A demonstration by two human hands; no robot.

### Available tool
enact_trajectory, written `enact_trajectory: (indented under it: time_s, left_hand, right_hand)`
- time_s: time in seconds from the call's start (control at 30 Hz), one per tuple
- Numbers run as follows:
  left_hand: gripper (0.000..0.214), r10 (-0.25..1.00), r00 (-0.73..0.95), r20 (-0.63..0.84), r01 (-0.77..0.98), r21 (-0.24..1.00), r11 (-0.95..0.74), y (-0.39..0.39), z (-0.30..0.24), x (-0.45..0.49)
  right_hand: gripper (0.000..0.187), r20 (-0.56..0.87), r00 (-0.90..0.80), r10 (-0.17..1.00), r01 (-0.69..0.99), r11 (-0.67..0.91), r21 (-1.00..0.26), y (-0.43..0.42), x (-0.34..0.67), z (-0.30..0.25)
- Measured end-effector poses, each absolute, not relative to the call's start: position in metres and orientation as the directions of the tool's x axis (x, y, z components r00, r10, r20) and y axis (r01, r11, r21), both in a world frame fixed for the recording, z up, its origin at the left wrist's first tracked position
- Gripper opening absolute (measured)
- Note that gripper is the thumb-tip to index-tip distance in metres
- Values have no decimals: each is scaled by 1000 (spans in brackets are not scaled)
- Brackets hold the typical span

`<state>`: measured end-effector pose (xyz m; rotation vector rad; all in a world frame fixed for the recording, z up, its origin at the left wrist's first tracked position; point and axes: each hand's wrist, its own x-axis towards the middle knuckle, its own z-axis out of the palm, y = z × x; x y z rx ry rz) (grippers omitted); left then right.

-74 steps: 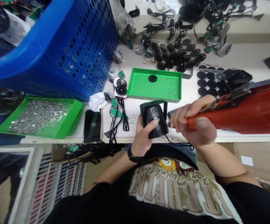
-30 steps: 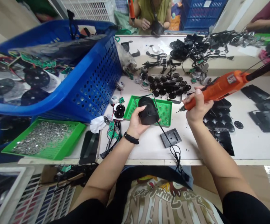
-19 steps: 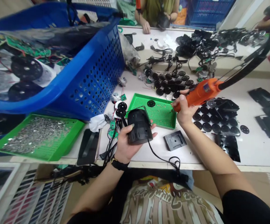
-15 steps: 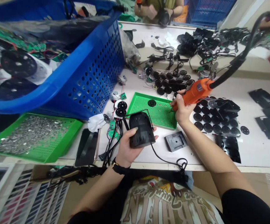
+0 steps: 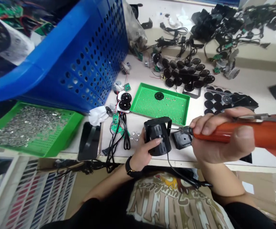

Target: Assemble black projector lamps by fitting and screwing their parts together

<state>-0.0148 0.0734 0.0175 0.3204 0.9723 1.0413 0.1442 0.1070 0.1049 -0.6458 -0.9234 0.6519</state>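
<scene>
1. gripping the black housing (image 5: 158, 132) over the bench (image 5: 137, 122), our closed left hand (image 5: 141, 154) could lose it to torque.
2. our right hand (image 5: 211, 151) wraps the orange screwdriver (image 5: 269, 135); tilting could slip its bit (image 5: 175, 129).

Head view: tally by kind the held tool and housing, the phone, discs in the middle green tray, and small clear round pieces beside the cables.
Orange screwdriver in right hand: 1
Black housing in left hand: 1
Phone: 1
Black disc in green tray: 1
Small clear round pieces: 4
Total: 8
</scene>
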Motion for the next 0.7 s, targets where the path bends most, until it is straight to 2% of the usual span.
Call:
enact_trajectory:
  time_s: [0.27, 0.57, 0.7]
  left_hand:
    - [68, 891, 108, -440, -497, 753, 432, 62, 18, -8]
    - [73, 908, 106, -406, -459, 789, 407, 58, 19, -7]
    - [70, 875, 161, -456, -489, 733, 472, 55, 25, -7]
  right_hand:
    - [20, 650, 497, 574, -76, 776, -626, 104, 135, 92]
    - [21, 702, 436, 563, -128, 811, -571, 106, 132, 90]
    - [17, 701, 393, 595, -185, 798, -573, 104, 132, 89]
